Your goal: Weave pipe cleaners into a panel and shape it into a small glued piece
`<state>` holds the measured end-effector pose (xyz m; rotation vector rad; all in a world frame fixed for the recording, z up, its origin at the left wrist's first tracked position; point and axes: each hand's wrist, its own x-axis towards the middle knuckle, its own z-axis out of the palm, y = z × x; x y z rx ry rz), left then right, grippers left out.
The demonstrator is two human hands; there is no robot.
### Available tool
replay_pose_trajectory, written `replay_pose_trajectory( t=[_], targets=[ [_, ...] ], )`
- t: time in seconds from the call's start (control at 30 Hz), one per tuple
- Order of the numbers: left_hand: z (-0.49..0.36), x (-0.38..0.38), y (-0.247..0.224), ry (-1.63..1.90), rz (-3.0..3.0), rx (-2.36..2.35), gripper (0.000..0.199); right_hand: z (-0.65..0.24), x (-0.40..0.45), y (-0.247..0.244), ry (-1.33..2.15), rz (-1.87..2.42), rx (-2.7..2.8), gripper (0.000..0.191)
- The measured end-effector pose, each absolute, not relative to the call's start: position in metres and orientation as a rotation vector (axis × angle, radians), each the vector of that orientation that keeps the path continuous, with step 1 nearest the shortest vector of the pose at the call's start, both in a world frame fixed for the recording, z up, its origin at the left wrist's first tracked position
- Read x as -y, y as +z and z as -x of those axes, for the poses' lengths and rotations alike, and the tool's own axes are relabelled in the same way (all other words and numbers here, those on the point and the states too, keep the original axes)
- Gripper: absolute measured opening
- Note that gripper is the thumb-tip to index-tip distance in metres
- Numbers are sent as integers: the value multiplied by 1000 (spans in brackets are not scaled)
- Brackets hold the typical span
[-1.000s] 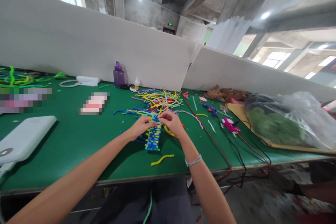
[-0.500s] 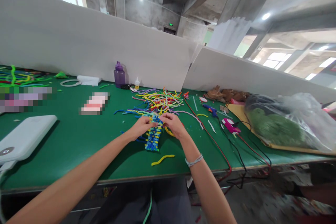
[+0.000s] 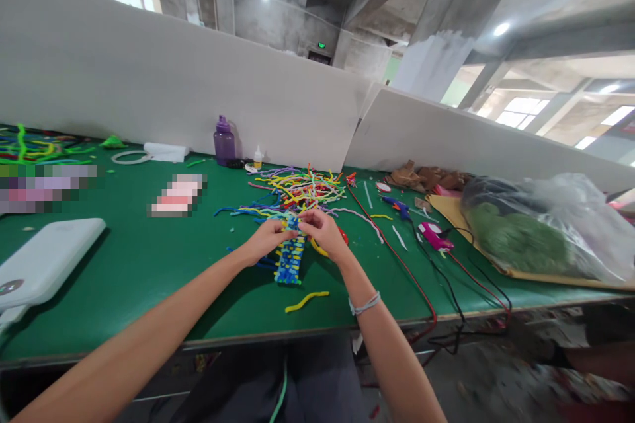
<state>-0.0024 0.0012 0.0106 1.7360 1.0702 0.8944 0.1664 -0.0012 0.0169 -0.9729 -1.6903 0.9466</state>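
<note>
A woven strip of blue and yellow fuzzy stems (image 3: 289,262) hangs down toward me over the green table. My left hand (image 3: 266,240) pinches its upper left edge between thumb and fingers. At the top right of the strip, my right hand (image 3: 323,231) has its fingertips closed on the weave; the exact stem between them is too small to make out. Just beyond both hands lies a tangled pile of coloured stems (image 3: 307,190). A short yellow stem (image 3: 307,301) rests near the front edge.
The green table (image 3: 163,284) also bears a white power bank (image 3: 52,261) at left, a purple bottle (image 3: 225,143) and a small glue bottle (image 3: 258,158) behind. To the right are a blue glue gun (image 3: 401,209), a pink device (image 3: 435,236), cords and a plastic bag (image 3: 520,231).
My right hand has shifted slightly left along the top of the strip, its fingers closer to my left hand. More of a red-orange item shows behind my right hand.
</note>
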Motion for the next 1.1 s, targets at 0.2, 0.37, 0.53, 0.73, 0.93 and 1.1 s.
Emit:
replay_pose_trajectory(
  t=[0.2,0.37,0.53,0.73,0.93,1.1],
  targets=[
    [2,-2,6,884,-1709,-1052,33,-163,4,17,722,996,1779,10],
    [3,-3,4,865,-1713,-1066,32,-162,6,19,687,963,1812,6],
    [4,-4,4,838,-1746,-1032,31,-163,3,17,889,910,1765,12],
    [3,-4,2,781,-1735,-1064,33,-159,9,18,533,979,1841,6],
    [3,-4,6,805,-1796,-1084,33,-161,5,19,926,967,1673,12],
    [4,-4,6,765,-1873,-1110,34,-163,1,17,1210,1015,1510,18]
  ],
)
